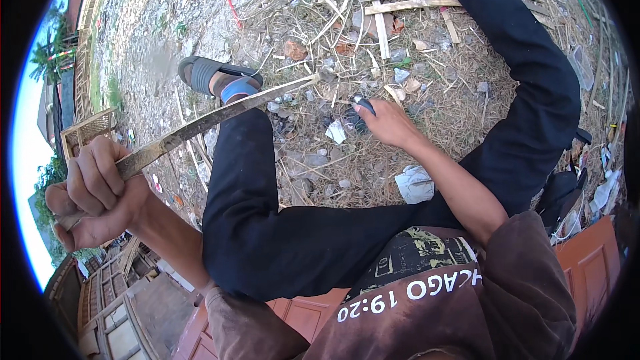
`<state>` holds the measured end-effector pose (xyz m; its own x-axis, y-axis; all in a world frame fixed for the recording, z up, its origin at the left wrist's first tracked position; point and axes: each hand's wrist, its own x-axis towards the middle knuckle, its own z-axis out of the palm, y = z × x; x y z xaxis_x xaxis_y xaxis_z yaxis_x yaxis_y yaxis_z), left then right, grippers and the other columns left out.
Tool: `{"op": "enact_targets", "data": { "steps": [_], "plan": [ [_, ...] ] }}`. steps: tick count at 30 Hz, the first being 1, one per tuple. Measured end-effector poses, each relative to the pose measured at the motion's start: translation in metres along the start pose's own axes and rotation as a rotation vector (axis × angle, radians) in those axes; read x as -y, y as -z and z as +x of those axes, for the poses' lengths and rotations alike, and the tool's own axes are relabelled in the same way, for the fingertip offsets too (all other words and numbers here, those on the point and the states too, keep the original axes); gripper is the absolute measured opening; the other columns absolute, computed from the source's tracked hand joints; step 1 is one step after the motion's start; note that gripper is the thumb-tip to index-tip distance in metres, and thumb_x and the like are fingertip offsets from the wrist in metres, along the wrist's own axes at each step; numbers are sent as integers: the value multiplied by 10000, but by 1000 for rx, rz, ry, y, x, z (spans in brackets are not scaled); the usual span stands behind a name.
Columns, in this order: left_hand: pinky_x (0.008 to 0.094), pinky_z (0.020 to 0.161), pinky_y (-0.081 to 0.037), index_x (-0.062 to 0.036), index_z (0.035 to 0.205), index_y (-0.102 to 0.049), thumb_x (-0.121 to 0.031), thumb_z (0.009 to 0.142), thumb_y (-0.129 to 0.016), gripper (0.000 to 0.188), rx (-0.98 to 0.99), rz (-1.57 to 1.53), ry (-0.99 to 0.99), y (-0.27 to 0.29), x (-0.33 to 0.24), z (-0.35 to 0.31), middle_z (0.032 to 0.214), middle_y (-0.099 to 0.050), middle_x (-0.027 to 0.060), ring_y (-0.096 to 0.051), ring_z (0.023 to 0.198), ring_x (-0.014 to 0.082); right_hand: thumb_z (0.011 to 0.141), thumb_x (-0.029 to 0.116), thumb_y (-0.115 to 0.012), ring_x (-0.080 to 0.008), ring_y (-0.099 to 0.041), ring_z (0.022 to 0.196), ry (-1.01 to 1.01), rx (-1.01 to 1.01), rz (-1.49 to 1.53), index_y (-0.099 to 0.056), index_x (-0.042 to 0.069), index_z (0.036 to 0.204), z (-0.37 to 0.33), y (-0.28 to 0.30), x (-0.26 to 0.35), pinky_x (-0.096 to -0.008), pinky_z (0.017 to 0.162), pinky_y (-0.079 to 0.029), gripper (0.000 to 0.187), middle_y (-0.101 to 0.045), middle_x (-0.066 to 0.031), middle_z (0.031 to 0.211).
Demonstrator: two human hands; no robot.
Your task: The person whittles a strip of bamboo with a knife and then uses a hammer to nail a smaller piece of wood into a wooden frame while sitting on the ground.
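1. Your left hand (100, 187) is raised at about 9 o'clock, its fingers wrapped firmly around the near end of a long wooden strip (200, 125).
2. That wooden strip slants from your fist up toward 12 o'clock, passing in front of your left ankle; you have its far end close to the ground, though whether it touches is hard to tell.
3. Your right hand (390, 121) is at 2 o'clock, near the centre, low over the ground and grasping a small dark tool (364, 103). Most of the tool is hidden by your fingers, so its kind cannot be told. It sits just below the far end of the wooden strip, apart from it.
4. Your black trousers (240, 173) show both legs bent, the left foot in a grey sandal (200, 75) at 10 o'clock, the right leg reaching up to 1 o'clock.
5. At 1 o'clock, partly behind that leg, you have a rack of pale slats (407, 5) on the ground.
6. Beneath your hands, the ground (293, 160) is strewn with dry grass, stones and loose slivers. A white scrap (336, 132) lies just beside your right hand, toward its 8 o'clock, and a crumpled white sheet (415, 185) lies between 3 and 4 o'clock, near your right forearm.
7. Behind you, at 4 o'clock, stands a reddish panel (590, 260).
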<state>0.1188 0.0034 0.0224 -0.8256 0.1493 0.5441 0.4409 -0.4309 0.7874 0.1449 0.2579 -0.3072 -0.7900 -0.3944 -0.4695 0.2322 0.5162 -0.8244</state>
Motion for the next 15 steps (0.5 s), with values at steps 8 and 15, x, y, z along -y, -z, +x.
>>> {"op": "enact_targets", "data": {
  "steps": [8,15],
  "plan": [
    [220,385,-163,-206,554,-304,-398,829,-511,394,-408,367,-38,20,-21,-4,443,-253,-60,-199,363,54,967,390,-525,-447,-605,598,324,112,214,-539,5,956,-58,-7,108,-520,568,-456,386,-583,-224,600],
    [217,381,-178,-205,538,-307,-387,825,-479,381,-549,484,-60,10,-16,-1,449,-248,-56,-197,364,63,970,365,-545,-416,-603,560,412,-40,156,-535,8,939,-50,-34,79,-472,533,-460,359,-555,-197,574]
  ]
}}
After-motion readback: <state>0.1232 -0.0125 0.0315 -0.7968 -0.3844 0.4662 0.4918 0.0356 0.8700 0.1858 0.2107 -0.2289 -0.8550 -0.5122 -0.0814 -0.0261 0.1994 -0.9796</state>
